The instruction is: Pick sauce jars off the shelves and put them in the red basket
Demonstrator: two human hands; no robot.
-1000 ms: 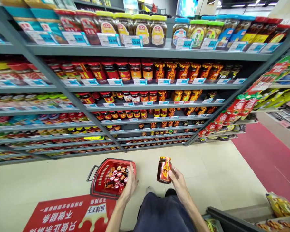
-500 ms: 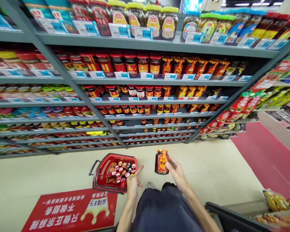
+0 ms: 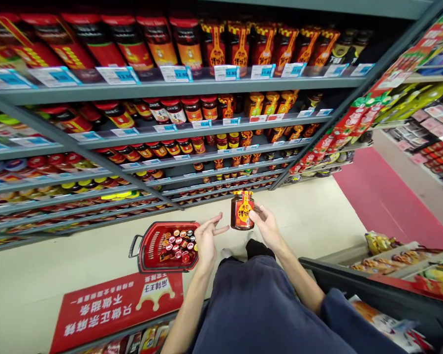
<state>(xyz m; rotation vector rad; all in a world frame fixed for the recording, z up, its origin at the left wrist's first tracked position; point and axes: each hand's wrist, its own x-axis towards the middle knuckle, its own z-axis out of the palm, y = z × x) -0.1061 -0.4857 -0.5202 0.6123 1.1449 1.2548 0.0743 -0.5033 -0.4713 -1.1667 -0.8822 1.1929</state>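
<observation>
My right hand [image 3: 265, 226] grips a small glass jar of red sauce [image 3: 242, 211] with a yellow and red label, held upright in front of me. My left hand [image 3: 208, 237] is empty, its fingers spread, and hangs just left of the jar without touching it. On the floor below and to the left sits a red shopping basket [image 3: 146, 253] that holds several small jars with red and dark lids.
Grey shelves [image 3: 177, 88] stocked with rows of sauce jars and price tags fill the view ahead. A red floor sticker [image 3: 107, 312] lies near the basket. Another shelf unit with packets [image 3: 391, 255] stands at my right. A red floor strip [image 3: 387, 206] runs along the aisle.
My left hand has come up out of the basket and opened beside the jar. My right hand has raised the jar. The view has moved closer to the shelves.
</observation>
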